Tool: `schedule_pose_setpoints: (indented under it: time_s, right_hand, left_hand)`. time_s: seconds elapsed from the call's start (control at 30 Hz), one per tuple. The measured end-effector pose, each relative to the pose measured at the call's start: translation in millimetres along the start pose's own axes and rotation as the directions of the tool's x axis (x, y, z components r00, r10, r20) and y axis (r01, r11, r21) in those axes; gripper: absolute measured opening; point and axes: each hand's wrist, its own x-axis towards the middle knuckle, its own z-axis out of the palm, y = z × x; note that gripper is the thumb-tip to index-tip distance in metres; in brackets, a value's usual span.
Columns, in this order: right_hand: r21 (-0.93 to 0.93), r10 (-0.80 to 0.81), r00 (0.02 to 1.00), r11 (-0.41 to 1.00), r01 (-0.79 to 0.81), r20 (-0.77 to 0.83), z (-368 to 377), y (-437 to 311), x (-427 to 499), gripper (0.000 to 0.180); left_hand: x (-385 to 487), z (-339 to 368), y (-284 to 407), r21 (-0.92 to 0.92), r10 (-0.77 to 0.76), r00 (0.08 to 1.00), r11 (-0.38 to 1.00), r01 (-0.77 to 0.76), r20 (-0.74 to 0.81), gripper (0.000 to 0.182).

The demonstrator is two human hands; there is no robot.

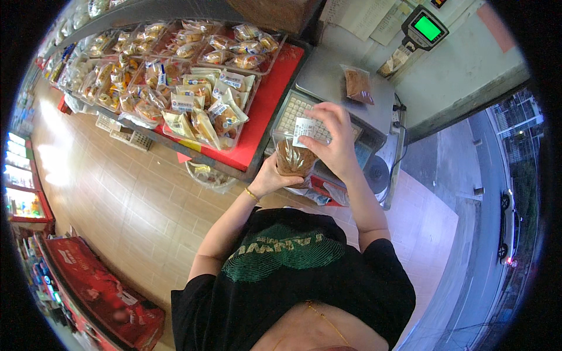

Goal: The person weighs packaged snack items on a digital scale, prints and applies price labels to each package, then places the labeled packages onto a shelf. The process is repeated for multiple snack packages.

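My left hand (271, 179) grips a clear plastic bag (293, 161) filled with something brown, perhaps shredded or powdered food. At the bag's upper part, a white printed label (300, 128) is held by my right hand (336, 138), thumb on its lower edge and fingertips near its top corner. Whether the label is stuck down cannot be made out. Just beyond my hands lies the key panel (289, 113) of a weighing scale. On its metal pan (322, 70) rests another clear bag (358, 85) with similar brown contents.
A lit green scale display (426, 28) stands on a post at the back right. Trays of packaged bread (210, 103) fill the red-topped counter (268, 109) on the left. A plastic-lined bin (210, 175) sits below it. The street with a car (506, 228) lies at right.
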Motion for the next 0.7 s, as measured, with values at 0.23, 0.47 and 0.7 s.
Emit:
schedule_pose_setpoints:
  time_s: [0.23, 0.47, 0.7]
  right_hand:
    - [-0.028, -0.054, 0.992, 0.998, 0.057, 0.115, 13, 13, -9, 0.039]
    - [0.047, -0.016, 0.989, 0.999, 0.01, 0.144, 17, 16, -17, 0.034]
    - [0.067, -0.013, 0.987, 0.998, 0.002, 0.163, 18, 14, -20, 0.031]
  left_hand:
    - [-10, -4, -12, 0.075, 0.014, 0.998, 0.997, -0.009, -0.065, 0.066]
    - [-13, -9, -4, 0.199, 0.015, 0.998, 0.98, -0.003, -0.06, 0.064]
    - [-14, -10, 0, 0.202, 0.005, 0.998, 0.979, 0.008, -0.067, 0.065]
